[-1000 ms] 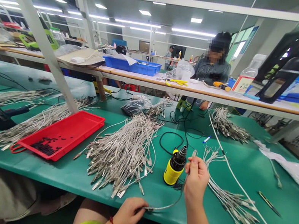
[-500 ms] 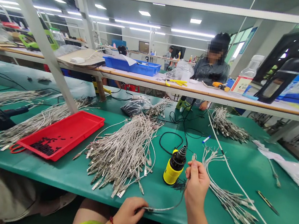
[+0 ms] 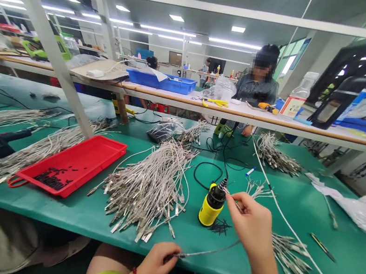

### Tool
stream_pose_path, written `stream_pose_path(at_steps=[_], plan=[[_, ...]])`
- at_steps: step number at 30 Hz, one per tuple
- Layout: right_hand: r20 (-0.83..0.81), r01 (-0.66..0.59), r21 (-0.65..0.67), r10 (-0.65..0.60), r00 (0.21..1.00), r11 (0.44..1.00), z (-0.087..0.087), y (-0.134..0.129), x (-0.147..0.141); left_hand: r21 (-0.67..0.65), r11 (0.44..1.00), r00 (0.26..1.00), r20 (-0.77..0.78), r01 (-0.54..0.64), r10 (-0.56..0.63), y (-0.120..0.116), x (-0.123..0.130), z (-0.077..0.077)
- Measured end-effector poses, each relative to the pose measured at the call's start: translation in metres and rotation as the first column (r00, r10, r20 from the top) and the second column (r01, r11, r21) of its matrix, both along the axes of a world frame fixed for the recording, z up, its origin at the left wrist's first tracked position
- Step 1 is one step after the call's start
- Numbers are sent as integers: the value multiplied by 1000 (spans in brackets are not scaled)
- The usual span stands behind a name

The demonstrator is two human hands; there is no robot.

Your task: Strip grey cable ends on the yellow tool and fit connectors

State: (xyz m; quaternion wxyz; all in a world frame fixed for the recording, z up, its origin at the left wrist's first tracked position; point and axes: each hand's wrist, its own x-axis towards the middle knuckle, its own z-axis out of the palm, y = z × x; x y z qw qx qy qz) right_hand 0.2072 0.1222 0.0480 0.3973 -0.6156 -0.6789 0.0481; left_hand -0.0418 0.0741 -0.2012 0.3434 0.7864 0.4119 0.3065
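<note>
My left hand [image 3: 160, 263], a red cord at its wrist, is closed on one end of a thin grey cable [image 3: 208, 253] at the table's front edge. The cable runs slack to my right hand [image 3: 251, 222], which pinches its other end. That end is beside the metal nozzle of a yellow and black hot air gun [image 3: 210, 210], standing nozzle up; whether they touch I cannot tell. Short black tube pieces [image 3: 220, 226] lie at the gun's foot. A big heap of grey cables with metal plugs [image 3: 148, 192] spreads to its left.
Left of the heap stands a red tray [image 3: 104, 151] holding small black pieces. A smaller cable bundle [image 3: 289, 255] lies behind my right forearm, with tweezers [image 3: 322, 247] farther right. A slanting white post [image 3: 53, 50] crosses the left side. A co-worker [image 3: 257, 86] sits opposite, beyond the shelf [image 3: 182, 101].
My right hand has tipped over toward the hot air gun, bringing the cable end from beside it to the nozzle. My left hand has stayed put. A neighbour's hand has left the left edge.
</note>
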Motion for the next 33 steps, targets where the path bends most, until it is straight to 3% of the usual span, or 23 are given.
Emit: stream_pose_path(at_steps=[3, 6, 10, 12, 16, 21, 33], plan=[[152, -132, -114, 149, 977, 985, 20, 9, 17, -25, 995, 995, 49, 91, -90, -8, 15, 12], [310, -262, -206, 316, 896, 943, 42, 23, 34, -37, 972, 967, 116, 232, -227, -18, 36, 23], [478, -358, -238, 429, 766, 903, 63, 37, 46, -123, 878, 876, 214, 463, -432, -24, 56, 38], [521, -404, -265, 482, 705, 876, 70, 40, 46, -182, 830, 842, 243, 527, -481, -25, 60, 45], [558, -473, -330, 573, 600, 817, 76, 42, 40, -230, 785, 806, 327, 575, -494, -26, 60, 57], [568, -497, -340, 596, 568, 798, 78, 46, 38, -274, 759, 788, 397, 591, -470, -29, 58, 65], [564, -500, -367, 615, 551, 785, 77, 55, 37, -274, 778, 807, 379, 566, -453, -28, 52, 52]])
